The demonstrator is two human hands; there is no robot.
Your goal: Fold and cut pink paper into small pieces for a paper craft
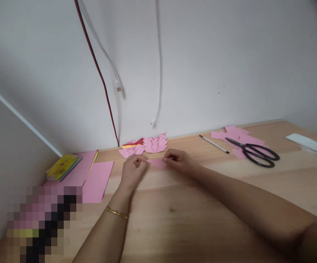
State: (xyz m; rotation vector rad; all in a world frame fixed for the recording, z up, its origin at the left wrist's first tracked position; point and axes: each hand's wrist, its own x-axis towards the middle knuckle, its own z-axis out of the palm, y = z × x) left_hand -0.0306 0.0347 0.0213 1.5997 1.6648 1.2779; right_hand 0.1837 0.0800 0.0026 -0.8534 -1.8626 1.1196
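A small piece of pink paper (157, 163) is stretched between my two hands just above the wooden table. My left hand (133, 170) pinches its left end between thumb and fingers. At its right end my right hand (180, 160) is closed on it the same way. Behind the hands, against the wall, lie folded pink paper pieces (155, 143) with pointed edges. A red and yellow strip (132, 144) lies across the left one.
Black-handled scissors (253, 151) rest on pink paper scraps (231, 134) at the right, beside a pen (213, 143). A white strip (309, 143) lies farther right. At left are pink sheets (99, 179) and a yellow packet (63, 167). Cables (160, 58) hang down the wall.
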